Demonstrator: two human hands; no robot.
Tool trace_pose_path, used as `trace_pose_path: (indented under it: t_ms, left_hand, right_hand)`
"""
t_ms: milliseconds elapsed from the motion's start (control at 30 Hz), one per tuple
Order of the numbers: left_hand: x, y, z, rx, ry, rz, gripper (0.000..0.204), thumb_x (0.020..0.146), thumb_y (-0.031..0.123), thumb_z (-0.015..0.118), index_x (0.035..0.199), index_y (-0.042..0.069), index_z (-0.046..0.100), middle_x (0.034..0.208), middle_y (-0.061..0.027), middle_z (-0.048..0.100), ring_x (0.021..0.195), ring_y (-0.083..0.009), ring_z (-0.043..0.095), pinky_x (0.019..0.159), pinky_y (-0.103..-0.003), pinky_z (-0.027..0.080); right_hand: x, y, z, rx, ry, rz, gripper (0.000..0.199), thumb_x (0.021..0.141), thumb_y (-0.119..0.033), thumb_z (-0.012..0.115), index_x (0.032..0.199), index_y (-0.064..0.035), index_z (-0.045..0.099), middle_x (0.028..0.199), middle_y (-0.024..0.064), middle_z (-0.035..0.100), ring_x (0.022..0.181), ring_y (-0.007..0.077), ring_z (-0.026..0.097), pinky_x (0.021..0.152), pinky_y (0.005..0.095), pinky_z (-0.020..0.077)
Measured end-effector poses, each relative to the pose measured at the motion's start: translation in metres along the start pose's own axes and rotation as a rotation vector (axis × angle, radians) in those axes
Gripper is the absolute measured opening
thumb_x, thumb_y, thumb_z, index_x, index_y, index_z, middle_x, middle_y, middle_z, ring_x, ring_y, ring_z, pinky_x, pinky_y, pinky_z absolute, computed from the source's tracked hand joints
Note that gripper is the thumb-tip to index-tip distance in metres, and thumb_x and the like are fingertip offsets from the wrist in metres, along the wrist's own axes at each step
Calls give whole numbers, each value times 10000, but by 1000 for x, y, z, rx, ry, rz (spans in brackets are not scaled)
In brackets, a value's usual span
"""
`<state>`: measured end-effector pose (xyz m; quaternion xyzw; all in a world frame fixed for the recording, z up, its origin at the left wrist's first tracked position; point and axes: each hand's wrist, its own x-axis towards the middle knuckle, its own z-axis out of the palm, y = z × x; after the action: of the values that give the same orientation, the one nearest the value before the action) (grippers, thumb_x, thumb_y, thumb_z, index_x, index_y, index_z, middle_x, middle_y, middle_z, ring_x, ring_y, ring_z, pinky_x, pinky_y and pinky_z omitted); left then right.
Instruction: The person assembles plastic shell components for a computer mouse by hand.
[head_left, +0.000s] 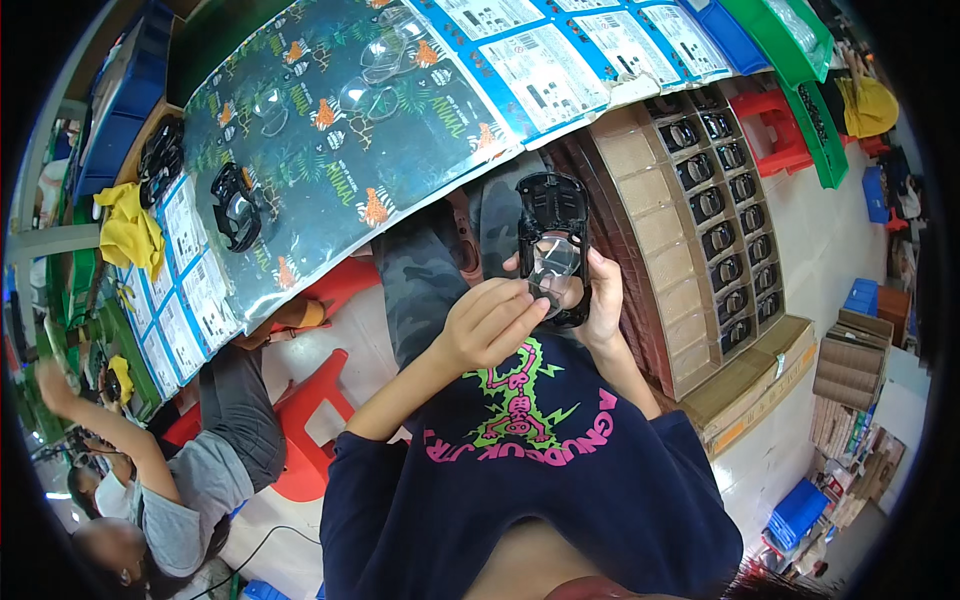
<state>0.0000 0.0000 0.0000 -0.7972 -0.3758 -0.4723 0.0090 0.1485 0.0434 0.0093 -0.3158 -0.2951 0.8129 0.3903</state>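
Observation:
A black plastic toy car body shell (555, 203) is held over my lap, beyond the table's near edge. My right hand (603, 300) grips its right side, fingers wrapped round the rim. On the shell's near half lies a clear plastic window piece (553, 260). My left hand (492, 322) pinches that piece at its near left edge; whether it is seated in the shell I cannot tell. Another black shell (237, 207) lies on the table's left part. Loose clear window pieces (385, 55) are scattered at the table's far side.
At right stands a cardboard box (690, 372) with dividers, holding several black shells (707, 205). A green bin (822, 140) and red stool (775, 130) are beyond it. A yellow cloth (130, 228) lies at the table's left end. Another person (205, 470) sits at left.

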Motion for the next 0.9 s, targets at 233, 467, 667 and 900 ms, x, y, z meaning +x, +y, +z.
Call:
trace_pose_path:
  t_ms: [233,467,667,900]
  left_hand:
    - [3,10,-7,333,46,128,256,675,93,590,922,109,657,716,24,511,650,-119,466,603,-249,373]
    - [10,20,-9,337,-7,-34,237,705,154,604,933,111,649,719,22,512,686,-138,504,611,-273,376]
    - [25,17,-18,266,-259,-259,554,743,562,528,1045,103,602,1210,-75,481,1090,-255,412,844,-361,323]
    - [26,15,-12,-180,166,-640,617,727,220,663,1229,17,367,1238,-168,380,1119,-276,373,904,-351,305]
  right_hand:
    - [-1,-2,12,103,-68,-80,432,856,-380,320,1123,-41,320,1004,284,540,808,266,602,748,332,490]
    - [-2,-6,21,84,-135,-122,363,938,-360,239,1131,-57,296,1090,293,492,874,271,590,778,341,480]
    - [-7,-6,21,113,-47,-96,330,950,-341,256,1099,-56,327,1126,203,462,979,272,550,836,345,468]
    - [-8,-4,20,191,-173,-85,391,936,-397,282,1123,-57,327,1143,154,442,942,267,554,751,361,499]
